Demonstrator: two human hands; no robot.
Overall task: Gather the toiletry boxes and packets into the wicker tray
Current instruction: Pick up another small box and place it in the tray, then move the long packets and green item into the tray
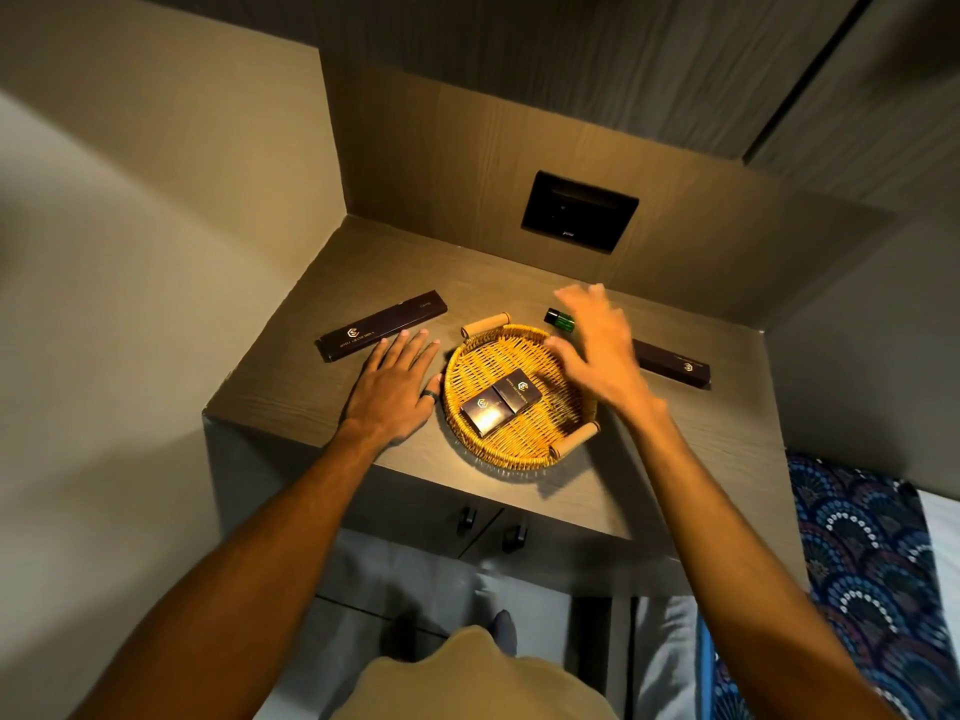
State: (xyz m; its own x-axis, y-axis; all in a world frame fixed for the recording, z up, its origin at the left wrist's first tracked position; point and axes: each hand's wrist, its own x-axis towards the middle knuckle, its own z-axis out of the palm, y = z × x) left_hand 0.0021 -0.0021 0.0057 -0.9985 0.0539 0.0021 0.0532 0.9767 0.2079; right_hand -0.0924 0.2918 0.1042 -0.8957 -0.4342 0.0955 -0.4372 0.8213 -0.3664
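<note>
A round wicker tray (470, 363) with two roll handles sits on the wooden shelf. Inside it lie two small dark boxes (503, 402) side by side. A long dark box (382, 324) lies left of the tray. My left hand (396, 389) rests flat on the shelf just below that box, fingers spread, touching the tray's left rim with the thumb. My right hand (597, 350) hovers blurred over the tray's right rim, fingers apart and holding nothing. Behind it lie a small green bottle (560, 320) and a second long dark box (672, 363), partly hidden by the hand.
The shelf (291, 376) sits in a corner, with walls on the left and behind. A black wall panel (579, 210) is set into the back wall. Cabinet doors with dark knobs (491, 530) are below the shelf. A patterned blue cloth (857, 563) lies at the lower right.
</note>
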